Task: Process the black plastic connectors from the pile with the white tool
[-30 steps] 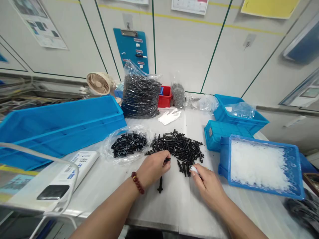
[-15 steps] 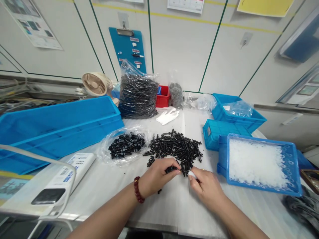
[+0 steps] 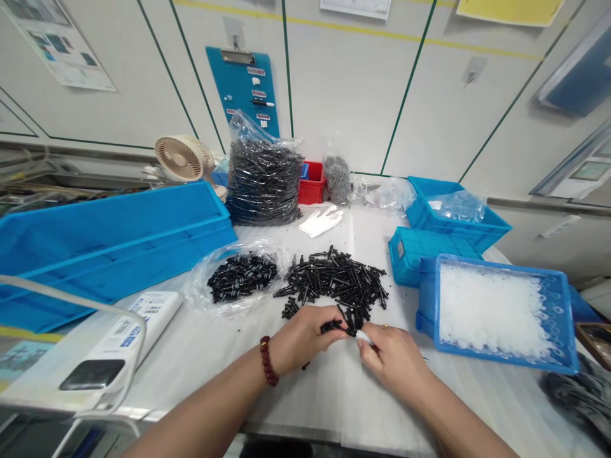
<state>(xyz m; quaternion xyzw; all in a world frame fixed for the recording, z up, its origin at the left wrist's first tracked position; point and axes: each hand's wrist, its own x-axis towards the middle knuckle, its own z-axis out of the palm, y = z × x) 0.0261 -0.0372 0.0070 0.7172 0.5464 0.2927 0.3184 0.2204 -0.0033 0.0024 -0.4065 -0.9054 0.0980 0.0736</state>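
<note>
black slender parts [image 3: 331, 326] are clamped between the thumb and fingers of the left hand [image 3: 308, 337], with a dark red beaded bracelet [image 3: 268, 361] at its wrist. the right hand [image 3: 396, 356] pinches a white piece [image 3: 365, 337] — its tip points at the left fingertips, though whether it touches a black part cannot be told. just beyond both hands, a loose black pile [image 3: 334, 277] of similar parts lies on the pale tabletop [image 3: 305, 407]. left of the pile, a clear plastic bag [image 3: 198, 286] lies around banded black parts [image 3: 243, 277]. on the right, a blue bin [image 3: 429, 312] holds translucent white pieces [image 3: 491, 312]. farther back — near a tall filled bag [image 3: 265, 181] and a red bin [image 3: 312, 189] — lies a white glove [image 3: 322, 221].
</note>
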